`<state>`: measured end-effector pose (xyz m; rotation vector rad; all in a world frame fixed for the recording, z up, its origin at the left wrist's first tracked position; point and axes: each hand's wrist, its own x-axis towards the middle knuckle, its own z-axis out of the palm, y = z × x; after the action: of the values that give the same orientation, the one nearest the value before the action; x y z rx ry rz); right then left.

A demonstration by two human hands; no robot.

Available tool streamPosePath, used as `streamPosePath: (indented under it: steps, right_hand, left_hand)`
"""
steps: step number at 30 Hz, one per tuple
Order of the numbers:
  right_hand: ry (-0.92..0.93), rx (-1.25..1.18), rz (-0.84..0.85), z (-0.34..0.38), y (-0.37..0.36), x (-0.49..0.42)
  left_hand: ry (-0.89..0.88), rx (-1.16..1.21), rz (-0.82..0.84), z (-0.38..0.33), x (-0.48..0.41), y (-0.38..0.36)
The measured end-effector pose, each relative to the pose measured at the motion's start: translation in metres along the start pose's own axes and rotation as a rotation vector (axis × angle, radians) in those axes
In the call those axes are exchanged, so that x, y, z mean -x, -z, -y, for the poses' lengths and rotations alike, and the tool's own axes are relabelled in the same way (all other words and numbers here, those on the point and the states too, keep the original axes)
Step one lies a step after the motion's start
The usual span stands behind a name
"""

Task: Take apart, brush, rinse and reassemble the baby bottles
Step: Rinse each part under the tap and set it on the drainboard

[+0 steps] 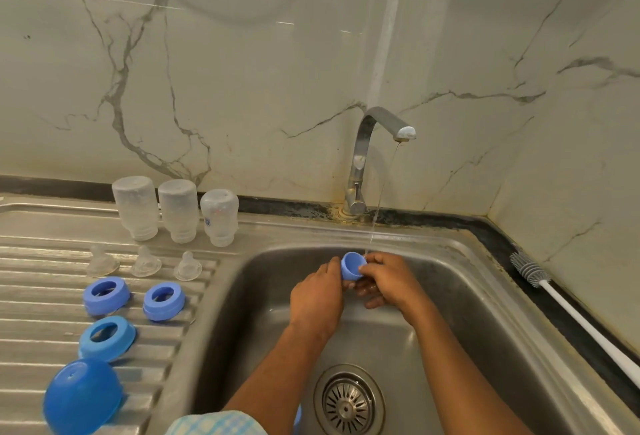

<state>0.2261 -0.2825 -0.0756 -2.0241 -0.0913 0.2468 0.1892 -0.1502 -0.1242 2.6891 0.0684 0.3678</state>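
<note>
Over the middle of the sink (485,313), just under the thin stream from the tap (381,130), both hands held one small blue cap (352,265). The left hand (317,296) closed on its left side and the right hand (389,279) on its right, fingers curled under it. The cap was tilted, its open mouth facing up and to the far side, with the water falling just at its right rim. Judging from this, the cap was being rinsed, and a slight shift to the right would bring its mouth fully under the stream.

The next resting place lay to the left, on the ribbed draining bench (31,261). There stood three clear bottles (176,209) upside down at the far edge, three clear teats (145,261) in a row nearer, three blue rings (162,300) nearer again, and one larger blue cap (83,396) at the near left. The left hand was the nearer one for setting the cap down there. The brush (533,273) lay well apart on the right ledge, closer to the right hand.
</note>
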Motion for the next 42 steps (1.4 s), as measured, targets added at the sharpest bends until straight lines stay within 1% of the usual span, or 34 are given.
streamPosePath:
  steps: [2,5,8,10,13,16,19,23,25,28,31,35,37,42]
  right_hand:
    - [-0.016,-0.061,0.052,0.006,0.004,0.011]
    - [0.025,-0.010,0.105,0.003,0.004,0.025]
    - [0.101,-0.042,0.023,-0.001,0.009,0.034]
    - [0.143,-0.055,-0.033,-0.001,0.012,0.035]
    - [0.204,0.025,-0.112,-0.002,0.011,0.032]
    - [0.224,0.171,-0.132,-0.002,0.008,0.030]
    - [0.255,0.351,-0.111,-0.002,0.008,0.025]
    - [0.271,0.411,-0.065,-0.002,0.008,0.019]
    - [0.249,0.356,-0.080,0.001,0.009,0.017]
    - [0.225,0.286,-0.147,0.001,0.013,0.014]
    - [0.195,0.154,-0.188,0.001,0.017,0.015]
    - [0.202,-0.012,-0.204,0.001,0.017,0.014]
    - [0.225,-0.026,-0.230,-0.001,0.015,0.013]
    - [0.230,-0.098,-0.261,-0.002,0.013,0.008]
  left_hand:
    - [0.049,0.054,0.007,0.001,0.001,0.003]
    - [0.032,0.114,0.034,-0.005,0.007,0.008]
    - [-0.050,0.205,0.143,-0.015,0.014,0.013]
    - [-0.078,0.186,0.208,-0.018,0.020,0.017]
    - [-0.077,0.202,0.142,-0.017,0.027,0.021]
    - [-0.099,0.275,0.061,-0.016,0.029,0.022]
    - [-0.109,0.398,0.073,-0.011,0.026,0.017]
    - [-0.105,0.595,0.091,-0.002,0.015,0.002]
    - [-0.092,0.660,0.079,-0.003,0.008,-0.005]
    - [-0.057,0.755,0.070,-0.010,0.003,-0.007]
    - [0.010,0.900,0.071,-0.020,-0.001,-0.005]
    - [0.087,1.106,0.027,-0.033,-0.002,0.003]
    - [0.107,1.154,0.018,-0.035,-0.001,0.006]
    - [0.116,1.153,0.018,-0.033,0.003,0.009]
